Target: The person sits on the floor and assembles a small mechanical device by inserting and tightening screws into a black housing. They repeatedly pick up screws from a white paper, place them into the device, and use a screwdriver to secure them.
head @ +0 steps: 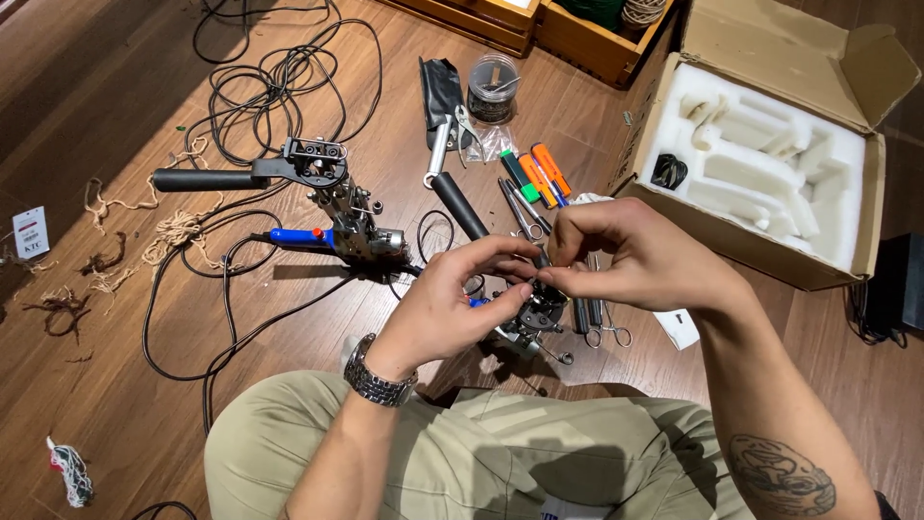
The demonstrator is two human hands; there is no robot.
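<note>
I sit cross-legged on a wooden floor. My left hand, with a metal watch on its wrist, and my right hand meet over a black machine tool with a long black handle. Both sets of fingertips pinch a small part on top of the tool's round head; the part itself is too small to make out. A second, similar tool with a black handle and a blue grip lies on the floor to the left, apart from both hands.
Black cables loop across the floor at left. Screwdrivers and orange and green markers, scissors, a clear jar lie ahead. An open cardboard box with white foam stands at right. Yarn scraps lie left.
</note>
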